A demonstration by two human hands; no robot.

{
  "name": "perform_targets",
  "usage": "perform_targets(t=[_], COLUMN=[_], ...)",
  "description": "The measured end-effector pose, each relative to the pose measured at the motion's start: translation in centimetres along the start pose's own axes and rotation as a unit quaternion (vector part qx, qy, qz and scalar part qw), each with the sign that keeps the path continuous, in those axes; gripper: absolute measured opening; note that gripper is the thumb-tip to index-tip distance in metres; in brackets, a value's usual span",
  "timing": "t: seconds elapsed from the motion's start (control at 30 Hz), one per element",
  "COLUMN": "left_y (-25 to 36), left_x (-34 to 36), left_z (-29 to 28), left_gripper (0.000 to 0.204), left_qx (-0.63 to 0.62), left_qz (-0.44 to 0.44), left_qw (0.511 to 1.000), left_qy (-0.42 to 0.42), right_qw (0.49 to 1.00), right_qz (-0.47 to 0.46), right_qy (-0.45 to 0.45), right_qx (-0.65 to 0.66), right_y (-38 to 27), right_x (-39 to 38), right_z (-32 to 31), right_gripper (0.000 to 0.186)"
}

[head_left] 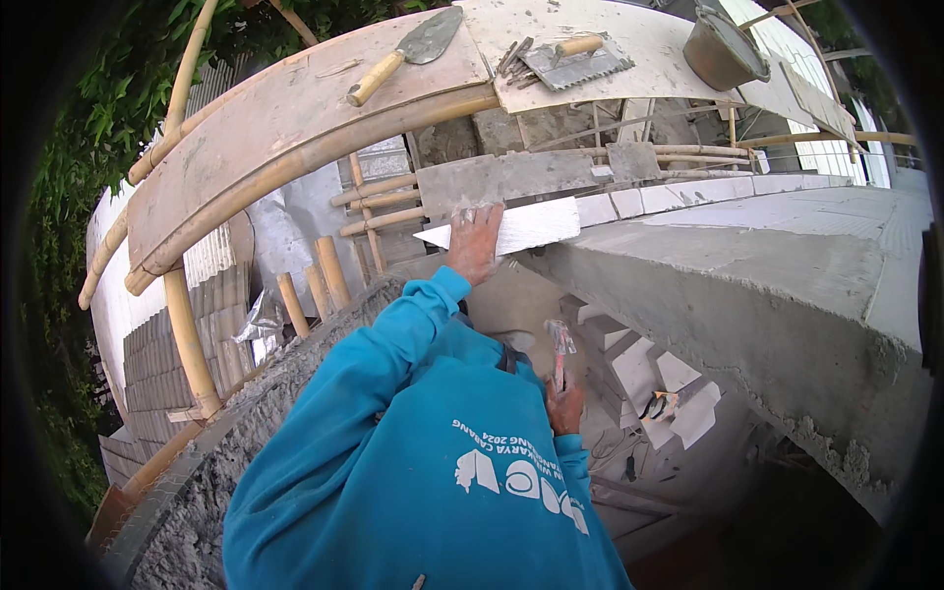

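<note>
My left hand (475, 244) is closed over a white, wedge-shaped piece of lightweight block (541, 225), its thin pointed end to the left. The piece lies at the near end of a course of white blocks (678, 194), by the corner of the grey concrete beam. Lower down, close to my body, my right hand (564, 405) grips a hammer (560, 344) by its reddish handle. The hammer's head points up and looks pale and crusted. My fingers on the handle are partly hidden.
Bamboo poles carry a plank platform (246, 147) with a pointed trowel (413, 59), a notched trowel (580, 61) and a bucket (725, 49). To the right runs a concrete beam (728, 285). Far below lie orange-handled pliers (657, 403) on pale boards. Bamboo stakes (315, 285) stand at the left.
</note>
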State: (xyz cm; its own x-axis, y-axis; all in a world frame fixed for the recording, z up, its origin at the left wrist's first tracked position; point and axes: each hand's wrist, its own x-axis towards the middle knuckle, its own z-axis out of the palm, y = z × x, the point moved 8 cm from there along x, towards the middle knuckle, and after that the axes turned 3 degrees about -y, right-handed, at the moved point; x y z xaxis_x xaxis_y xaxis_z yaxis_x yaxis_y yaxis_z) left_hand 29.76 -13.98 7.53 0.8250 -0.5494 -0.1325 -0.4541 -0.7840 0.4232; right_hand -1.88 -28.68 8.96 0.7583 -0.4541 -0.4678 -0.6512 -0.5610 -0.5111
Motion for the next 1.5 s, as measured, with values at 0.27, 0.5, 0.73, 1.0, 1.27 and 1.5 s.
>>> perform_targets(t=[0.27, 0.5, 0.73, 1.0, 1.27, 1.5], left_y=[-0.1, -0.2, -0.3, -0.1, 0.1, -0.9], left_x=[0.1, 0.5, 0.7, 0.6, 0.5, 1.3], left_z=[-0.5, -0.3, -0.1, 0.0, 0.6, 0.6], left_gripper=[0.078, 0.081, 0.086, 0.082, 0.086, 0.101], left_qx=[-0.012, -0.03, -0.011, 0.003, 0.013, -0.023], left_qz=[0.025, 0.015, 0.017, 0.018, 0.011, 0.016], left_qw=[0.999, 0.999, 1.0, 1.0, 0.999, 0.993], left_qy=[0.03, 0.002, -0.001, -0.008, -0.029, -0.114], right_qw=[0.999, 0.996, 0.985, 0.985, 0.98, 0.983], right_qz=[-0.048, -0.079, -0.144, -0.166, -0.198, -0.182], right_qy=[-0.011, 0.02, 0.08, 0.013, 0.039, 0.032], right_qx=[0.003, 0.043, 0.053, -0.045, 0.0, -0.021], right_y=[-2.8, -10.5, -16.9, -15.4, -16.1, -14.4], right_x=[1.9, 7.1, 11.3, 14.1, 13.2, 14.6], right_z=[-1.0, -5.0, -7.6, -5.1, -5.6, -4.1], right_gripper=[0.021, 0.023, 0.021, 0.016, 0.016, 0.018])
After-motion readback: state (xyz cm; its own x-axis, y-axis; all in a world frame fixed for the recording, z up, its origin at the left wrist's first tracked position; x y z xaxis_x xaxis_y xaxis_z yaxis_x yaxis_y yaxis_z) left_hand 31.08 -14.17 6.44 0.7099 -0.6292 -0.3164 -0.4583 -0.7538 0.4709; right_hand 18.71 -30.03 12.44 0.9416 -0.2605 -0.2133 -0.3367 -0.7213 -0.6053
